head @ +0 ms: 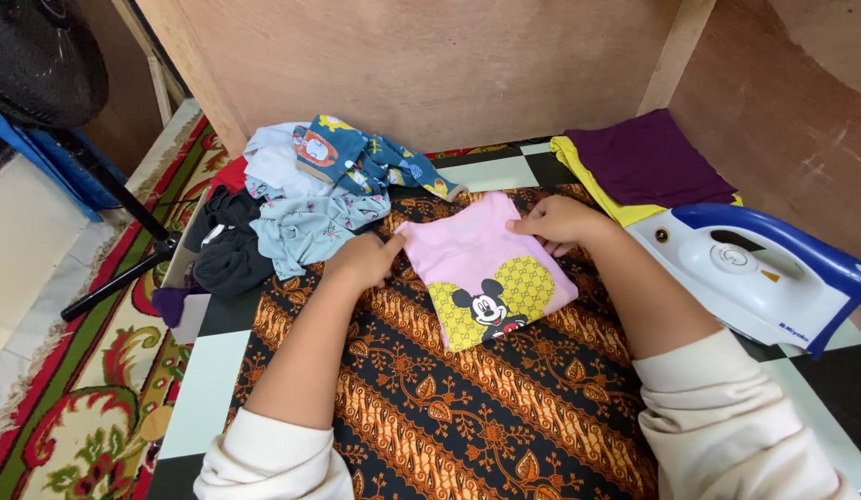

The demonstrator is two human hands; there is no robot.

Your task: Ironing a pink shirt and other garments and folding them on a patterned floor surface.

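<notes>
1. Wooden wall spans the far side, from 10 to 2 o'clock.
2. Patterned rug covers the floor at 8 o'clock, red, green and cream.
3. Batik cloth, black with orange leaves, is spread over the checkered board at centre and toward 6 o'clock.
4. Fan stands at 10 o'clock; its black stand slants down to the rug.
5. Iron, white and blue, lies at 3 o'clock on the board, just beside the right forearm.
6. Pile of clothes sits at 11 o'clock: pale blue, teal print and black pieces, heaped loosely.
7. Purple cloth lies folded on a yellow cloth at 1 o'clock, close to the iron.
8. Pink shirt, folded, with a yellow patch and a cartoon mouse print, rests on the batik cloth at centre, slightly toward 12 o'clock.
9. Left hand is at the shirt's left edge, at 9 o'clock of it; fingers curled, pinching the edge.
10. Right hand lies on the shirt's upper right corner, at 1 o'clock of it; fingers bent and pressing the fabric down.
</notes>
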